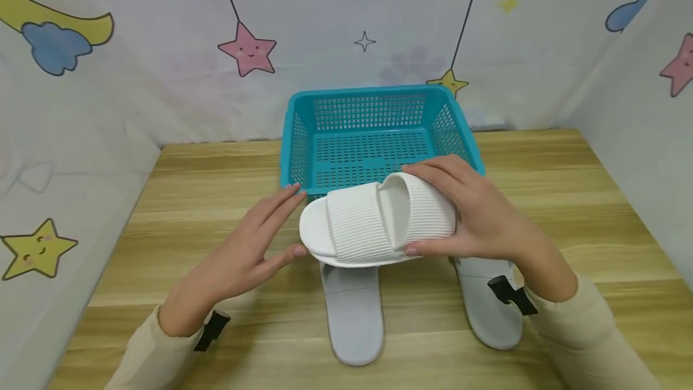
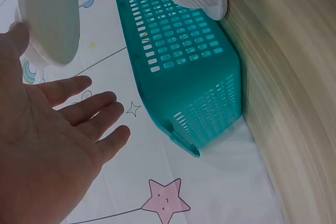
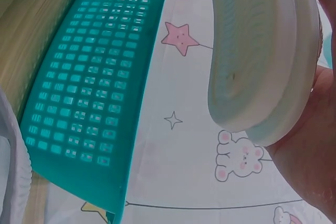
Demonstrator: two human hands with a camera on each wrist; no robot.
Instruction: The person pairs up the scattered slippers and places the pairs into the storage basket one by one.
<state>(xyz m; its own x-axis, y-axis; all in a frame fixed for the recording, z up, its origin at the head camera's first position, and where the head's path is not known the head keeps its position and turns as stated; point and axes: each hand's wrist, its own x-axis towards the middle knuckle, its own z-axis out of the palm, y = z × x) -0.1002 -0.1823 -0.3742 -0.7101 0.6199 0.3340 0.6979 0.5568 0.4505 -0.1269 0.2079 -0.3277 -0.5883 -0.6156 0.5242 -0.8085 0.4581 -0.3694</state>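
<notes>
The right hand (image 1: pixel 476 215) grips the white slippers (image 1: pixel 360 224) near the teal basket (image 1: pixel 373 148), long axis running crosswise. The left hand (image 1: pixel 246 251) — outstretched, holding nothing — is just beside their left end.

two white ribbed slippers (image 1: pixel 360 221), stacked, toes opposite ways, held crosswise in right fingers (image 1: pixel 440 177)

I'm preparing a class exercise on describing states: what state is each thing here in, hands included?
White slippers: fitted together, raised off the table.
Right hand: gripping the white slippers.
Left hand: fingers extended beside them; contact unclear.
Left grey slipper: sole down, partly hidden.
Right grey slipper: sole down, partly hidden.
Basket: upright, open-topped.
</notes>
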